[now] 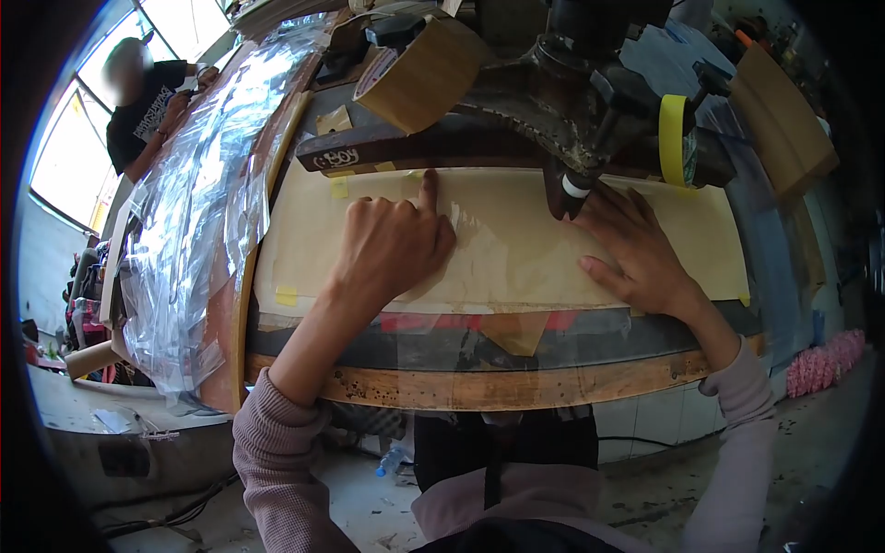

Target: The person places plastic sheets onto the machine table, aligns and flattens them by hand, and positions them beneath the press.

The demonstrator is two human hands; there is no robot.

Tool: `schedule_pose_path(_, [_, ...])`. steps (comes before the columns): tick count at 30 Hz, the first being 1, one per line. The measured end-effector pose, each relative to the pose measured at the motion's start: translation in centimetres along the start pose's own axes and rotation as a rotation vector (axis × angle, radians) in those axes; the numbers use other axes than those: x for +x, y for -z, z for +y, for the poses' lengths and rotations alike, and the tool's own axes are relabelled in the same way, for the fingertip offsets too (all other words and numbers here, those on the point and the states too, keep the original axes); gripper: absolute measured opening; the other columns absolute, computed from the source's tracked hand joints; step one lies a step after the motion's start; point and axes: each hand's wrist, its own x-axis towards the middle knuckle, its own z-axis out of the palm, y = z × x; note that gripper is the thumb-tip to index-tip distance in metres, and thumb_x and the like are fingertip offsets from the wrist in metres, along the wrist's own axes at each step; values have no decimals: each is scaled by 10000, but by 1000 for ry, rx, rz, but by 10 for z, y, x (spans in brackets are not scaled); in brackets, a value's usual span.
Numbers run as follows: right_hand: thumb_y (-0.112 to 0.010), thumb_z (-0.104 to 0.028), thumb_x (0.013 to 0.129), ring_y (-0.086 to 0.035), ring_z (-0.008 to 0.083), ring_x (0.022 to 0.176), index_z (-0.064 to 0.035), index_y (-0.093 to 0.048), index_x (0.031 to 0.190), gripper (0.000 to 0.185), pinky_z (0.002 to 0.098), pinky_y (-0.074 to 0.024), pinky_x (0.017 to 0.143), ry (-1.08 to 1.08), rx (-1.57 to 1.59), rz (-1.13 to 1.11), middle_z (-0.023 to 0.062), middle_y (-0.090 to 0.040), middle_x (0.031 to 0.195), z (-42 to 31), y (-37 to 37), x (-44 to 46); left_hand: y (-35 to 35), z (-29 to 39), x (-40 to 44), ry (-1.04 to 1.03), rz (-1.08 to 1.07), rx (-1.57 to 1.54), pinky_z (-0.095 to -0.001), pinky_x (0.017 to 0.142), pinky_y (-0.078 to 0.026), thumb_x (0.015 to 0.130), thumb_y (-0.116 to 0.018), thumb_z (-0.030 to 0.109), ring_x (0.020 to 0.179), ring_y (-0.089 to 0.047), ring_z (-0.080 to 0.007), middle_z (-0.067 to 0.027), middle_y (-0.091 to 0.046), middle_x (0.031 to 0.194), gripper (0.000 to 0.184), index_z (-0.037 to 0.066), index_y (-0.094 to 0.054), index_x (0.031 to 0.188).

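A cream-coloured sheet (516, 263) lies flat on a dark board in front of me. My left hand (392, 240) rests on it with the index finger stretched to the sheet's far edge, beside a dark bar (369, 152); its other fingers are curled, and nothing shows in them. My right hand (636, 244) lies on the sheet with fingers spread, its fingertips near a dark metal press part (556, 189) with a white ring. Part of those fingertips is hidden by it. Small yellow tape pieces (339, 187) sit near the sheet's edges.
A brown tape roll (419, 78) and a yellow tape roll (673, 138) hang by the press. Clear plastic film (198, 194) covers a surface at left, where another person (147, 111) stands. A wooden edge (516, 384) runs along the front. Pink bundles (827, 364) lie at right.
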Motion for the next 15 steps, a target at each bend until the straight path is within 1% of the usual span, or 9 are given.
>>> schedule_pose_path(1, [-539, -347, 916, -273, 324, 1426, -166, -483, 1353, 476, 575, -193, 1140, -4, 7, 0, 144, -312, 1530, 1, 0, 0, -1, 1, 0, 2, 8, 2, -369, 456, -449, 893, -448, 270, 385, -553, -206, -54, -531, 436, 521, -80, -567, 1259])
schedule_pose_path(4, [-527, -355, 921, -274, 321, 1425, -167, -481, 1358, 478, 574, -189, 1141, -2, -14, 16, 139, -314, 1531, 2, -2, 0, -5, 0, -1, 18, 25, -27, -398, 469, -461, 890, -478, 294, 385, -551, -259, -106, -528, 436, 528, -44, -550, 1290])
schedule_pose_path(10, [-509, -356, 932, -272, 326, 1424, -185, -454, 1388, 490, 577, -186, 1140, 23, 13, 8, 130, -288, 1545, 2, -1, -4, -6, 1, -7, -12, 73, -41, -405, 478, -468, 888, -471, 294, 388, -556, -270, -112, -513, 423, 519, -51, -571, 1263])
schedule_pose_path(15, [-502, -359, 933, -267, 331, 1428, -210, -425, 1410, 506, 591, -184, 1138, 37, 10, -22, 131, -259, 1557, -1, 1, -11, 2, 10, -16, 18, 28, -90, -402, 473, -465, 869, -469, 270, 377, -547, -263, -97, -491, 405, 517, -76, -580, 1237])
